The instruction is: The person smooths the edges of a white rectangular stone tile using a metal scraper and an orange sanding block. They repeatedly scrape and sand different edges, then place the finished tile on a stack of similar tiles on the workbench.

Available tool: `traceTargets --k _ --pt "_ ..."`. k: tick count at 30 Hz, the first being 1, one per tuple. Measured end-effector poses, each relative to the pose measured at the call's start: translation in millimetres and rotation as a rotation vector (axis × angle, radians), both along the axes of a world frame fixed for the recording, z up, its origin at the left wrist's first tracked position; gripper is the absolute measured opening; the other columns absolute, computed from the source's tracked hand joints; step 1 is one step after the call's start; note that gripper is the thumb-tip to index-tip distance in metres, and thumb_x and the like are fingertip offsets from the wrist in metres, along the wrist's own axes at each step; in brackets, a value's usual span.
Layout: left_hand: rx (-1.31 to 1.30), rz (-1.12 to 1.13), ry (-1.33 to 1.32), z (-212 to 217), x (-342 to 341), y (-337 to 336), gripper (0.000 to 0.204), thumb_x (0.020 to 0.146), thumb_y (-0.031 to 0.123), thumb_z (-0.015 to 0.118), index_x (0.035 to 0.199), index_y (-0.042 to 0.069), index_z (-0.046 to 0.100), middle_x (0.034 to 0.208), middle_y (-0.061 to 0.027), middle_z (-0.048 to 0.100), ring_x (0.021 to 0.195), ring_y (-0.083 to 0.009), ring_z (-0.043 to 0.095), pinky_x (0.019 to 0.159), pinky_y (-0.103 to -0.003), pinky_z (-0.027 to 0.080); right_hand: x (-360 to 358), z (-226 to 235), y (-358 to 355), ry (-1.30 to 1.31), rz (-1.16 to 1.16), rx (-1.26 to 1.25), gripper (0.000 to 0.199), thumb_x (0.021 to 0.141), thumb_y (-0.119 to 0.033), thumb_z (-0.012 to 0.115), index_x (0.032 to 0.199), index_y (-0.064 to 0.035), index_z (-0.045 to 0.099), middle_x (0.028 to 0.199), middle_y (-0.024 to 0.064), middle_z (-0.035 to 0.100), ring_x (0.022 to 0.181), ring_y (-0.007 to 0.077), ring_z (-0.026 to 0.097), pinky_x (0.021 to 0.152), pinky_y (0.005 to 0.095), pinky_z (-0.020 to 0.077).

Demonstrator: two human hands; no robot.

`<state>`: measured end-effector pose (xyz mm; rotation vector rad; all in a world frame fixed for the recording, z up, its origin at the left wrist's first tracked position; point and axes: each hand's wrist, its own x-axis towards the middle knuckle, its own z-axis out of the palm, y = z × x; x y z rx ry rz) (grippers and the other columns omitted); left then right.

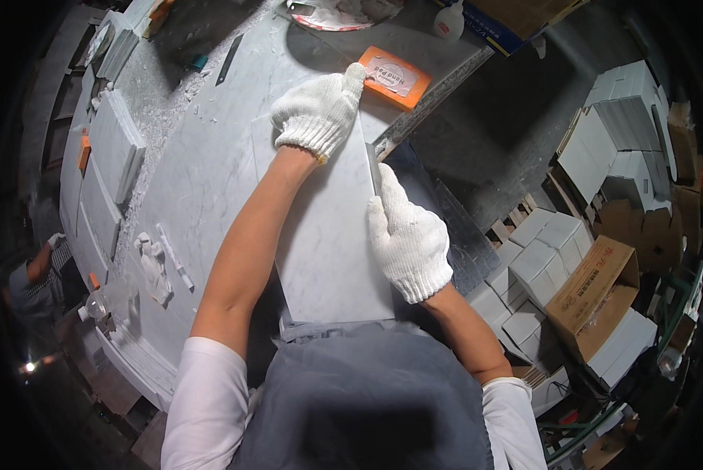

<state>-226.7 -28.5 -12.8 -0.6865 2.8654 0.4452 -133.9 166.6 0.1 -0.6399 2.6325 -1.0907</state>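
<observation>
Dusty tabletop (210,149) bears a pale slab (328,251) near me; my left grip (317,111) curls over it, hold unclear; my right grip (409,239) clasps a grey bar (373,166) along its right edge; boxes (551,239) stand right.

The gloved left hand (317,111) lies on a pale slab (328,227), one fingertip at an orange pad (409,84), while the gloved right hand (410,239) is at the slab's right edge, a finger along a grey strip (373,167). On the worktop (187,188), a loose glove (154,268) lies to the left, with a clear bottle (114,296) nearby. White boxes (554,241) and an open carton (588,283) sit at the right.
</observation>
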Motion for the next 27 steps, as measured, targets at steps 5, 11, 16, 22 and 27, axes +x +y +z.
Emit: traceTargets --k 5,11,16,22,27 --pt "0.032 -0.002 -0.040 0 -1 -1 0.077 0.102 0.065 0.023 0.101 0.008 0.074 0.100 -0.0208 0.071 0.097 -0.0432 0.066 0.084 -0.049 0.050 -1 2 -1 0.049 0.010 0.026 0.050 0.097 -0.025 0.056 0.142 -0.0053 0.049 0.061 0.0152 0.064 0.050 0.0310 0.064 0.052 0.0414 0.0521" --pt "0.030 -0.008 -0.016 6 1 2 0.076 0.102 0.065 0.022 0.100 0.009 0.074 0.100 -0.0208 0.071 0.096 -0.0431 0.066 0.083 -0.050 0.050 -3 6 -2 0.040 0.055 0.104 0.051 0.096 -0.025 0.057 0.142 -0.0058 0.049 0.061 0.0141 0.064 0.050 0.0309 0.064 0.052 0.0407 0.0524" --pt "0.017 -0.023 0.005 5 2 2 0.076 0.102 0.065 0.023 0.098 0.010 0.075 0.098 -0.0202 0.071 0.095 -0.0430 0.066 0.082 -0.049 0.051 -5 9 -6 0.035 0.085 0.204 0.051 0.096 -0.026 0.057 0.142 -0.0066 0.048 0.061 0.0126 0.065 0.051 0.0310 0.065 0.053 0.0426 0.0530" --pt "-0.005 -0.027 0.013 3 2 1 0.076 0.102 0.065 0.023 0.097 0.010 0.075 0.097 -0.0194 0.072 0.094 -0.0424 0.066 0.081 -0.048 0.051 -7 18 -15 0.051 0.079 0.311 0.047 0.097 -0.025 0.057 0.139 -0.0056 0.053 0.061 0.0126 0.064 0.050 0.0291 0.064 0.051 0.0394 0.0526" --pt "-0.002 -0.018 0.012 2 2 2 0.076 0.102 0.065 0.022 0.098 0.010 0.075 0.097 -0.0193 0.072 0.093 -0.0421 0.066 0.080 -0.048 0.051 -17 16 -21 -0.045 0.093 0.370 0.045 0.099 -0.028 0.053 0.138 -0.0072 0.052 0.064 0.0137 0.067 0.054 0.0323 0.066 0.055 0.0424 0.0544"
